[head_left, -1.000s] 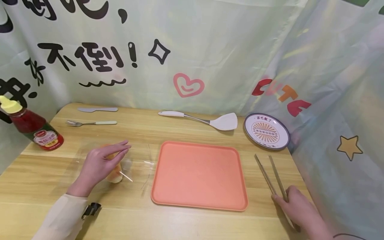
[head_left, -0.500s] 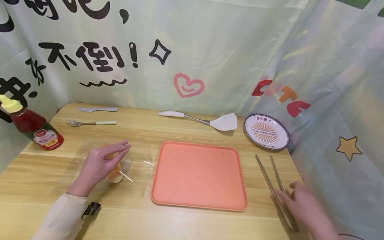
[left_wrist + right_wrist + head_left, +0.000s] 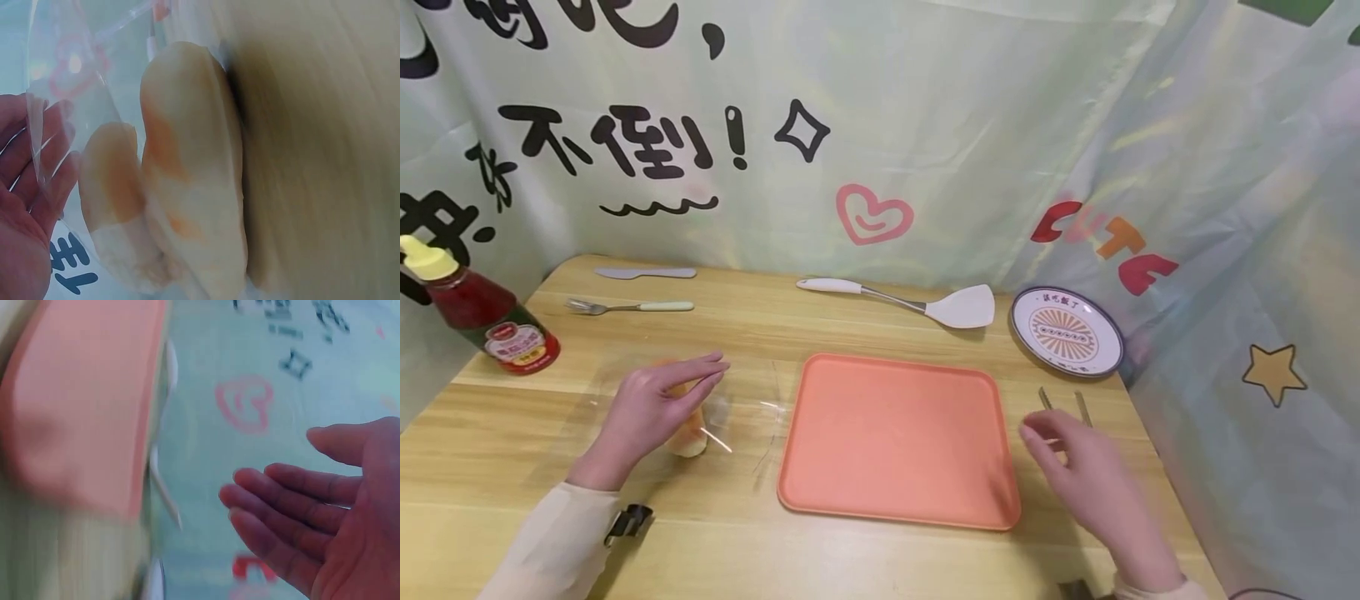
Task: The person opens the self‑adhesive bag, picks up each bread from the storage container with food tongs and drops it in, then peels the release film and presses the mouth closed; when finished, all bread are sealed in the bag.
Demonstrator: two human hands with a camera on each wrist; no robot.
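Over the bread rolls [image 3: 194, 162], which lie in a clear plastic bag [image 3: 741, 408], my left hand [image 3: 651, 408] hovers with fingers nearly straight. The left wrist view shows two pale rolls with browned patches; the fingers are beside the film, not curled round it. In the head view the hand covers most of the bread. My right hand [image 3: 1090, 479] is above the table by the tray's right edge, holding nothing, its fingers loosely bent in the right wrist view. Beneath it lie metal tongs [image 3: 1083, 410], mostly hidden except the tips. A pink tray [image 3: 898, 433] lies between the hands.
A ketchup bottle [image 3: 493, 321] with a yellow cap stands at the far left. Behind the bread lie a knife [image 3: 646, 272] and a fork [image 3: 628, 307]. A white spatula [image 3: 958, 307] and a patterned plate [image 3: 1066, 332] are at the back, before a printed cloth.
My right hand has let go of the tongs, which now lie on the table, and has moved left and forward toward the tray. The left hand has stayed in place.
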